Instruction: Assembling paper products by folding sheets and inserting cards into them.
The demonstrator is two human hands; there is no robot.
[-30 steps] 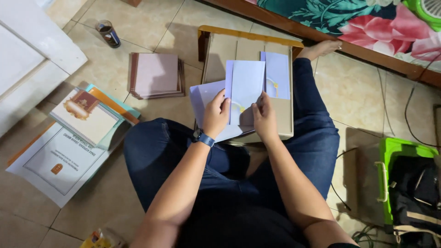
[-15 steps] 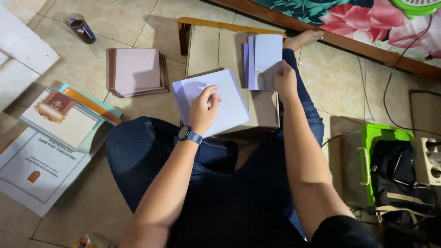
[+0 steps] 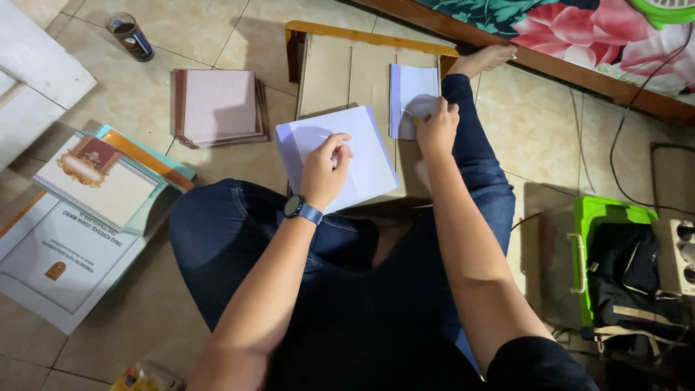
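Pale lavender paper lay under both your hands. Your left hand [image 3: 324, 170] rested fingers-down, loosely curled, on the larger sheet [image 3: 365, 148]; whether it pinched the paper could not be made out. Your right hand [image 3: 435, 128] pressed with bent fingers on the smaller folded stack [image 3: 409, 90], hiding its lower corner. Both papers sat on a low wooden table [image 3: 340, 69] over your lap, its near edge hidden behind the sheet. The floor was beige tile [image 3: 203, 22], with brown-covered books [image 3: 217, 105] to your left and a floral bedspread [image 3: 579, 32] cut off above.
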